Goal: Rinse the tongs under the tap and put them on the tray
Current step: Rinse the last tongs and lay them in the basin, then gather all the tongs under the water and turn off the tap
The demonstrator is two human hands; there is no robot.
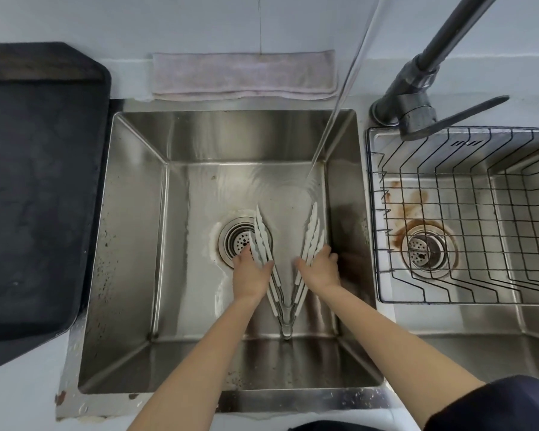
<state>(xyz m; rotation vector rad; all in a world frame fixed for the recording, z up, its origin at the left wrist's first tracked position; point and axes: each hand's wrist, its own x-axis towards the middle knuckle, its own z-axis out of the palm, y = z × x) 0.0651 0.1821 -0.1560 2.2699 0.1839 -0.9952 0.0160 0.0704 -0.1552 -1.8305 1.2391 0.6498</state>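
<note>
Nearest the camera, 2 bare forearms reached down into the steel sink (131, 244), with a dark sleeve (492, 405) bunched at the lower right corner. The basin was a square, brushed-metal box with sharp inside corners, and its near rim looked spotty and a bit rusty. The tongs (285, 306) were down in the basin, splayed wide in a V: the metal hinge pointed toward the person, and the white, wavy-edged plastic tips fanned away. It looked like more than 1 pair stacked together, but I couldn't tell how many. The left hand (251, 272) was curled around the left arm of the V, right over the round perforated drain (238, 239). The right hand (319, 269) gripped the right arm, close to the basin's right wall, so not much side room there. Past the tips, the water stream (333, 113) came down at a slant and hit the sink floor just beyond the right tips, sending out ripples. It wasn't landing on the tongs. On the counter to the left sat the tray (35, 194), dark, flat and matte with clipped corners, its edge just beside the sink rim. To the right, a second basin held a black wire rack (467, 213) over a rust-stained drain. The dark grey tap (417, 98) stood between the 2 basins, and a folded pinkish cloth (245, 76) lay along the back edge against the pale wall.
</note>
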